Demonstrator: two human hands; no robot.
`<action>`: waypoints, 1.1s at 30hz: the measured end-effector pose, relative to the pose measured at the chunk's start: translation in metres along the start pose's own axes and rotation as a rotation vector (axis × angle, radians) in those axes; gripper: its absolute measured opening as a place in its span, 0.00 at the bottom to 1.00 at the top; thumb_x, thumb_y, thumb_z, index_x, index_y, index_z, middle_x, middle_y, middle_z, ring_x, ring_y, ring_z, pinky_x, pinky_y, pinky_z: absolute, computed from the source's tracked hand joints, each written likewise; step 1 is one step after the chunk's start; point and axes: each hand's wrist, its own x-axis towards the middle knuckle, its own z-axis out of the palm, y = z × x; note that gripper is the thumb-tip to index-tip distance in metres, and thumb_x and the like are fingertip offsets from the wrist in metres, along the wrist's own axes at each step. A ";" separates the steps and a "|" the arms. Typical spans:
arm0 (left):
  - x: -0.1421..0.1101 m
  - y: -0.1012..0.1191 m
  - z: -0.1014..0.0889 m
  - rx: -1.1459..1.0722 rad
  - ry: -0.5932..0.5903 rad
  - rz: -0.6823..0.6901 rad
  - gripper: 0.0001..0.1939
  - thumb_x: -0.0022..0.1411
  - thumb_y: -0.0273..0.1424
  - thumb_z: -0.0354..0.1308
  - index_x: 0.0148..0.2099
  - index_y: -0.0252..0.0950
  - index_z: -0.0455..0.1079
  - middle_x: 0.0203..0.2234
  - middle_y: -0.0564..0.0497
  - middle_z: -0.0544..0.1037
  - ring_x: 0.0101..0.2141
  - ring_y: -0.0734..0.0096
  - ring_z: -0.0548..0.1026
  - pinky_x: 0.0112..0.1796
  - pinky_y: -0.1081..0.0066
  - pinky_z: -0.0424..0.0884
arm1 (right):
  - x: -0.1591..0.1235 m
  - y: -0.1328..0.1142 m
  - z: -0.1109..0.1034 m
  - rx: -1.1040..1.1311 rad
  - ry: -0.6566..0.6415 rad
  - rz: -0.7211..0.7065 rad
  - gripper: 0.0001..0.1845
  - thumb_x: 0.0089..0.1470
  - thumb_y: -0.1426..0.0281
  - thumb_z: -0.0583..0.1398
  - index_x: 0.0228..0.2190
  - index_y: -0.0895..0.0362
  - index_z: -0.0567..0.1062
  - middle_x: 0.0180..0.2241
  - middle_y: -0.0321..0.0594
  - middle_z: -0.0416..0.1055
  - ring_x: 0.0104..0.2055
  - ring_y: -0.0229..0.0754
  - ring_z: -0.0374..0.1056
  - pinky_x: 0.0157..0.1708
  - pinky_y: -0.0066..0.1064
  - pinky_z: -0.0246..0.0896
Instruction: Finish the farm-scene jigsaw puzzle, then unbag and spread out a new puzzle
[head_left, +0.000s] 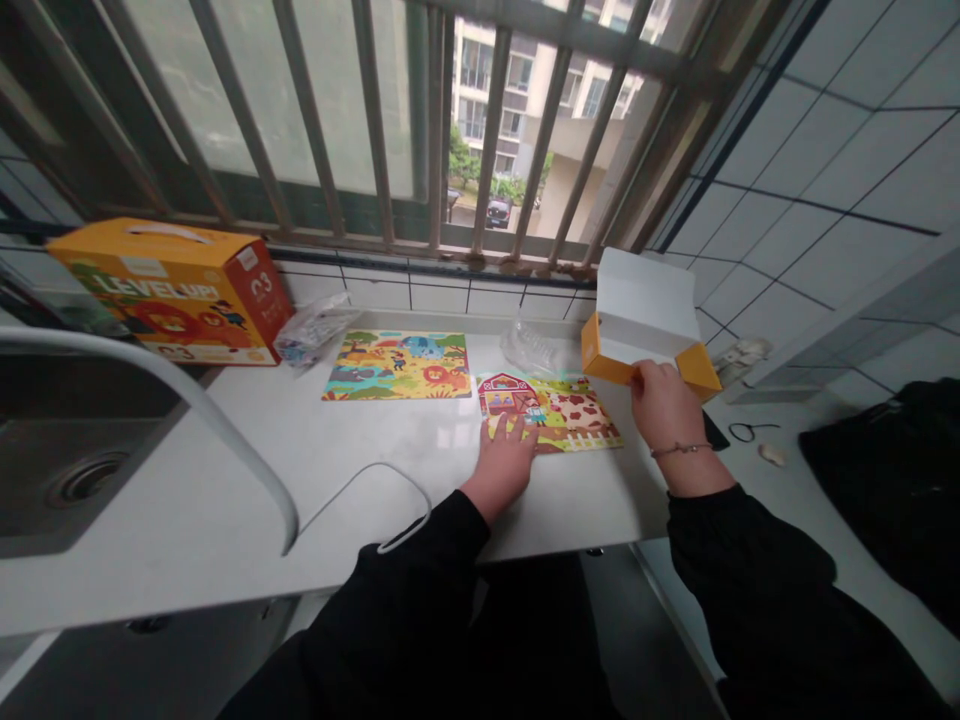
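Barred window (495,130) ahead, white counter (150,540) beneath it, sink (75,470) well out past your left hand. You are working two-handed here. Your left hand (502,465) is lying open, fingers spread wide, pressing on the near edge of a farm picture puzzle (551,412). Your right hand (664,405) is holding up an open orange-and-white box (637,320) by its near side, just beyond the puzzle's right end. A jungle picture puzzle (396,365) is lying flat ahead of your left hand, a clear plastic bag (529,345) just behind the farm one. Step in hand, as judged: you are handling the box while steadying the puzzle, so your left hand is the only one on the puzzle.
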 end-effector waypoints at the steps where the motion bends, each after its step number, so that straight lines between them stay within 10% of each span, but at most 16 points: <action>1: 0.005 -0.005 -0.001 0.006 0.002 -0.004 0.29 0.82 0.34 0.44 0.79 0.40 0.64 0.78 0.36 0.61 0.77 0.31 0.55 0.72 0.27 0.49 | -0.002 0.000 0.000 0.004 0.006 -0.003 0.15 0.76 0.69 0.53 0.54 0.59 0.77 0.48 0.52 0.75 0.43 0.49 0.71 0.33 0.36 0.51; 21: 0.086 -0.067 -0.014 0.016 0.087 -0.142 0.26 0.83 0.38 0.46 0.76 0.41 0.68 0.78 0.35 0.61 0.77 0.36 0.56 0.74 0.35 0.51 | -0.020 -0.007 0.048 0.074 -0.111 0.046 0.17 0.75 0.70 0.54 0.56 0.59 0.78 0.53 0.54 0.74 0.46 0.51 0.74 0.39 0.37 0.60; 33: 0.070 -0.082 -0.035 0.004 0.223 -0.165 0.23 0.81 0.40 0.51 0.71 0.42 0.72 0.74 0.39 0.69 0.75 0.46 0.62 0.74 0.37 0.56 | -0.019 -0.010 0.100 0.158 -0.103 0.108 0.20 0.71 0.72 0.54 0.55 0.63 0.81 0.52 0.59 0.73 0.49 0.55 0.74 0.48 0.42 0.67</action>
